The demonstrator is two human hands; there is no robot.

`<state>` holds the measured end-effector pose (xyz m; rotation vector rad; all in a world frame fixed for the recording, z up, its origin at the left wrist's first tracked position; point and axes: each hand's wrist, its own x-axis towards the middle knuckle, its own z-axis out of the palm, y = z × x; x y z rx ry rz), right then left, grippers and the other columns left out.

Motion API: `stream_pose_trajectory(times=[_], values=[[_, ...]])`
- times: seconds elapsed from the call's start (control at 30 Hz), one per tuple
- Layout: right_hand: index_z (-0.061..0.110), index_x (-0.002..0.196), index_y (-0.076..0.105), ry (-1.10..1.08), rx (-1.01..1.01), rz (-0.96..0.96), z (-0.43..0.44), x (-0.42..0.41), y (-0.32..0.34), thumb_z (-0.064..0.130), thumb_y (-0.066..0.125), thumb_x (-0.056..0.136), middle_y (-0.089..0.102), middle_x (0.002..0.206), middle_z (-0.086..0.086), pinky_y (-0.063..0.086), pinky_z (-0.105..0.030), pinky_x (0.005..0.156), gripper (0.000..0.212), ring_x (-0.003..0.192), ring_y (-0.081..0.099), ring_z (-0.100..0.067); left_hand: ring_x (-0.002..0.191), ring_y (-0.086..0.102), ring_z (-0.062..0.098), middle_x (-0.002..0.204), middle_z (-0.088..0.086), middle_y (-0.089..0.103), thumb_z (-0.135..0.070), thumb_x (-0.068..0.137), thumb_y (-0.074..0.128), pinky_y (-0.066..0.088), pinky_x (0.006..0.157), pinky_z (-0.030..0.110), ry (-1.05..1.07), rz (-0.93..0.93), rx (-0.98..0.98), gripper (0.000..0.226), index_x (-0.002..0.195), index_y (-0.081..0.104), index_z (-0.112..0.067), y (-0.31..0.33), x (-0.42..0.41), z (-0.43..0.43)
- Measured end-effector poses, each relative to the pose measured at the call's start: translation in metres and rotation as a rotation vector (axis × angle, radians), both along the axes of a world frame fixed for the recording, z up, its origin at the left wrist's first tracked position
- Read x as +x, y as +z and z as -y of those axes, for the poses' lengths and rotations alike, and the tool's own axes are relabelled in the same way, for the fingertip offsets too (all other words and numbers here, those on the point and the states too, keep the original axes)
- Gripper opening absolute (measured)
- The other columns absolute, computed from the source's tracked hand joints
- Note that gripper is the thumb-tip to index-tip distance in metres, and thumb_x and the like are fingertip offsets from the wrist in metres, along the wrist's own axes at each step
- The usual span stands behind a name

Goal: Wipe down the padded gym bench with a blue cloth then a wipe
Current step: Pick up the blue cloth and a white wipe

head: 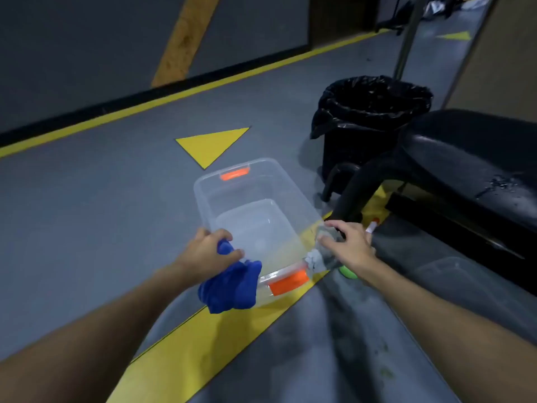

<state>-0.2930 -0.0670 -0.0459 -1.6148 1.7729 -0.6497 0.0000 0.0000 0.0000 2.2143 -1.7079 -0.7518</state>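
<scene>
My left hand (207, 251) grips a bunched blue cloth (232, 286) that hangs over the near left corner of a clear plastic bin (203, 196) with orange latches. My right hand (348, 245) rests at the bin's near right corner, fingers on a crumpled grey-white wipe (315, 260) and a clear wrapper. The black padded gym bench (470, 158) stands at the right, its surface wet with droplets.
A black trash can (366, 117) lined with a black bag stands behind the bench's legs. A green-capped object (348, 271) and a small orange-tipped bottle (372, 226) lie under my right hand. The grey floor has yellow lines and a yellow triangle (212, 145).
</scene>
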Motion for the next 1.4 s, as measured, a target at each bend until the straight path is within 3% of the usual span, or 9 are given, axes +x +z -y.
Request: stream_pose_trajectory(times=[0.1, 0.3, 0.43, 0.63, 0.73, 0.83, 1.0, 1.2, 1.4], values=[[0.036, 0.124, 0.062, 0.029, -0.043, 0.110, 0.003, 0.001, -0.017, 0.048, 0.074, 0.069, 0.054, 0.125, -0.005, 0.044, -0.037, 0.102, 0.058, 0.112, 0.053, -0.023, 0.105, 0.050, 0.025, 0.123, 0.002, 0.035, -0.062, 0.077, 0.065, 0.047, 0.093, 0.035, -0.051, 0.029, 0.098, 0.061, 0.128, 0.046, -0.035, -0.009, -0.003, -0.005], [0.007, 0.116, 0.068, -0.005, -0.053, 0.100, -0.001, 0.008, -0.019, 0.013, 0.072, 0.086, 0.055, 0.113, -0.004, 0.037, -0.017, 0.084, 0.031, 0.103, 0.055, -0.018, 0.095, 0.045, 0.024, 0.130, 0.015, 0.037, -0.052, 0.079, 0.070, 0.043, 0.084, 0.031, 0.050, -0.016, 0.049, 0.073, 0.139, 0.035, -0.032, -0.025, -0.007, -0.001], [0.006, 0.104, 0.070, -0.086, -0.106, 0.091, -0.005, 0.007, -0.014, 0.008, 0.070, 0.087, 0.049, 0.110, 0.000, 0.041, -0.022, 0.088, 0.016, 0.101, 0.056, -0.021, 0.089, 0.058, 0.026, 0.106, 0.011, 0.059, -0.052, 0.079, 0.068, 0.046, 0.070, 0.033, 0.125, 0.029, 0.030, 0.050, 0.114, 0.048, -0.021, -0.031, -0.007, 0.000], [0.006, 0.107, 0.070, -0.040, -0.195, 0.105, -0.014, 0.002, 0.018, 0.006, 0.067, 0.087, 0.053, 0.108, 0.004, 0.038, -0.017, 0.085, 0.021, 0.099, 0.052, -0.014, 0.077, 0.058, 0.028, 0.084, 0.010, 0.062, -0.018, 0.087, 0.058, 0.046, 0.064, 0.036, 0.147, 0.035, -0.188, 0.009, 0.093, 0.056, -0.011, -0.019, -0.014, -0.005], [0.008, 0.107, 0.070, -0.021, -0.252, 0.105, -0.024, -0.004, 0.039, 0.007, 0.067, 0.086, 0.056, 0.109, 0.002, 0.042, -0.028, 0.097, 0.021, 0.106, 0.053, -0.020, 0.081, 0.057, 0.030, 0.091, 0.010, 0.062, -0.016, 0.089, 0.056, 0.042, 0.068, 0.034, 0.103, 0.026, -0.321, 0.009, 0.097, 0.060, -0.013, 0.001, -0.031, -0.007], [0.007, 0.112, 0.069, -0.009, -0.287, 0.133, -0.040, -0.011, 0.070, 0.002, 0.066, 0.085, 0.056, 0.110, 0.000, 0.040, -0.009, 0.084, 0.028, 0.107, 0.056, -0.018, 0.085, 0.056, 0.031, 0.097, 0.010, 0.061, -0.021, 0.089, 0.058, 0.038, 0.071, 0.033, 0.016, -0.010, -0.493, 0.012, 0.100, 0.061, -0.019, 0.033, -0.046, -0.008], [0.008, 0.118, 0.066, -0.006, -0.398, 0.130, -0.074, -0.043, 0.134, 0.001, 0.067, 0.082, 0.055, 0.112, -0.007, 0.035, -0.005, 0.078, 0.037, 0.101, 0.054, -0.016, 0.090, 0.057, 0.030, 0.097, 0.007, 0.064, -0.022, 0.086, 0.063, 0.041, 0.074, 0.036, -0.097, -0.035, -0.667, 0.012, 0.097, 0.062, -0.020, 0.123, -0.090, -0.011], [0.012, 0.127, 0.061, -0.022, -0.477, 0.125, -0.097, -0.086, 0.201, 0.008, 0.061, 0.087, 0.050, 0.118, -0.002, 0.034, -0.017, 0.090, 0.040, 0.106, 0.048, -0.011, 0.086, 0.056, 0.025, 0.093, 0.005, 0.066, -0.024, 0.087, 0.064, 0.038, 0.072, 0.033, -0.145, -0.010, -0.817, 0.012, 0.098, 0.065, -0.018, 0.213, -0.150, -0.015], [0.012, 0.135, 0.055, -0.027, -0.507, 0.066, -0.047, -0.117, 0.220, 0.008, 0.057, 0.089, 0.048, 0.120, 0.000, 0.041, -0.027, 0.100, 0.046, 0.111, 0.052, -0.016, 0.083, 0.059, 0.024, 0.084, -0.001, 0.064, -0.027, 0.084, 0.070, 0.048, 0.073, 0.037, -0.168, -0.191, -0.905, 0.009, 0.092, 0.066, -0.024, 0.217, -0.189, 0.030]])
